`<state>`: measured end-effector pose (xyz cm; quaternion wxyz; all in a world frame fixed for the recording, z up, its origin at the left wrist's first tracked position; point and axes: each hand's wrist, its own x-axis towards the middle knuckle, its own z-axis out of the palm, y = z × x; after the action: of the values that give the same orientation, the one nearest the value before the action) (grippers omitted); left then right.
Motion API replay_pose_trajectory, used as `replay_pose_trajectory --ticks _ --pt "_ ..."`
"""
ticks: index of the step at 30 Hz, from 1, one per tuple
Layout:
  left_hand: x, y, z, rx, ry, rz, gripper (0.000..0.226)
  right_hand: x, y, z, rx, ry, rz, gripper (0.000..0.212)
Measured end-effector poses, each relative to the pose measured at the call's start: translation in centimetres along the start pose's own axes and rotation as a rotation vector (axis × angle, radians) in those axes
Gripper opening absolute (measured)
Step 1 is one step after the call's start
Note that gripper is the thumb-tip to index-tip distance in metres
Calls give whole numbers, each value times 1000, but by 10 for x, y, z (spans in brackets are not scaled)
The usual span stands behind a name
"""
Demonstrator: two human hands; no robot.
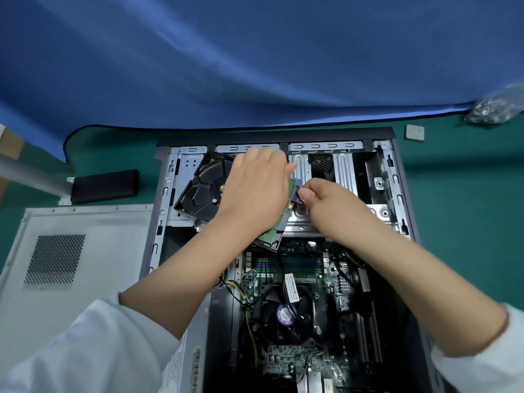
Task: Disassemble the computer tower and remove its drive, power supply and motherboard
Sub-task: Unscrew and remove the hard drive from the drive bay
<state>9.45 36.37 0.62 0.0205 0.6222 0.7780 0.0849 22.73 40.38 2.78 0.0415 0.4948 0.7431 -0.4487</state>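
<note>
The open computer tower [402, 177] lies on its side on the green table. A black hard drive [202, 188] with a green circuit board underneath sits tilted, lifted partly out of the silver drive cage [343, 171]. My left hand [255, 191] lies over the drive and grips its far edge. My right hand [323, 202] pinches a black cable connector [298, 194] at the drive's right edge. Below lies the motherboard [286, 268] with its CPU fan [286, 316] and cables. The power supply is hidden from sight.
The removed grey side panel [71, 251] lies left of the case. A black block [105, 185] on a metal bracket rests at the far left. Blue cloth [255, 61] covers the back. A small grey square [414, 132] and a bag of screws [493, 109] sit at far right.
</note>
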Motion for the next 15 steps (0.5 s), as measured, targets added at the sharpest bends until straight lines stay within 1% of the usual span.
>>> replay_pose_trajectory --ticks 2,3,4,7,8,9,11,12,13,15 --pt "1 0 -1 6 -9 5 25 7 -1 -17 123 -137 30 31" --pt "1 0 -1 8 -16 7 27 7 -2 -20 129 -145 37 31" --pt "1 0 0 8 -19 6 28 6 -3 -17 79 -103 28 30" --pt "1 0 0 8 -10 -1 26 -7 1 14 -189 180 -33 23" --pt "0 0 0 4 -8 -4 24 -9 2 19 -215 226 -48 22" --pt "0 1 0 1 -8 -7 22 -8 4 18 -191 216 -55 22" --pt "1 1 -1 4 -15 -7 23 -2 9 4 -106 109 -85 25" --pt "1 1 -1 6 -17 -8 23 0 11 -5 -119 56 -134 27" --pt "1 1 -1 7 -18 -8 24 -1 12 -12 -186 29 -196 27" --pt "0 1 -2 7 -22 -5 24 -4 15 -16 -409 40 -310 31"
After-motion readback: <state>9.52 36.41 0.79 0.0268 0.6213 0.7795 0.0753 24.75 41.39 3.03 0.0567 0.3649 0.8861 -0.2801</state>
